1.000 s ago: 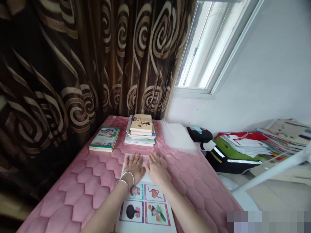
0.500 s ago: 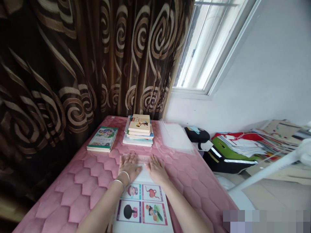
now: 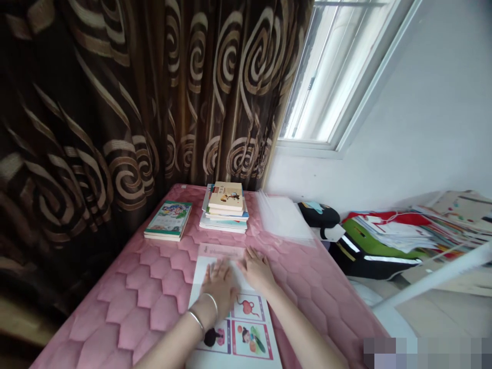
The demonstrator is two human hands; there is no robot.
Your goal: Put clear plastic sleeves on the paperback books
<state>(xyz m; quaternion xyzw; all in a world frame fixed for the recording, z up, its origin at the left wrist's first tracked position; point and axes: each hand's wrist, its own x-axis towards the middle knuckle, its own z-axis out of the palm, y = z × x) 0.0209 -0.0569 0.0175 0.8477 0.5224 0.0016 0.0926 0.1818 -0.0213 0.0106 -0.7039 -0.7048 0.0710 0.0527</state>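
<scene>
A white book or booklet [image 3: 200, 287] with framed cartoon pictures lies on the pink quilted mattress [image 3: 130, 307] before me. Across its far end runs a pinkish strip [image 3: 221, 250] that looks see-through, with faint print. My left hand [image 3: 220, 284], with two silver bangles at the wrist, rests over the middle of the page, fingers spread and slightly blurred. It hides part of the pictures. Flat against the page's upper right edge lies my right hand [image 3: 257, 267], fingers extended. Neither hand grasps anything.
Behind the page stand a stack of books [image 3: 225, 207] and, left of it, a smaller green-edged pile [image 3: 168, 220]. Clear plastic sheets [image 3: 286, 218] lie at the back right. Beyond the mattress edge are a black-and-green bag [image 3: 369, 251] and papers. A patterned curtain [image 3: 192, 92] hangs behind.
My left hand has slid from the page's far left corner toward me and to its middle, uncovering the top. My right hand stays near the upper right edge. The view has shifted slightly.
</scene>
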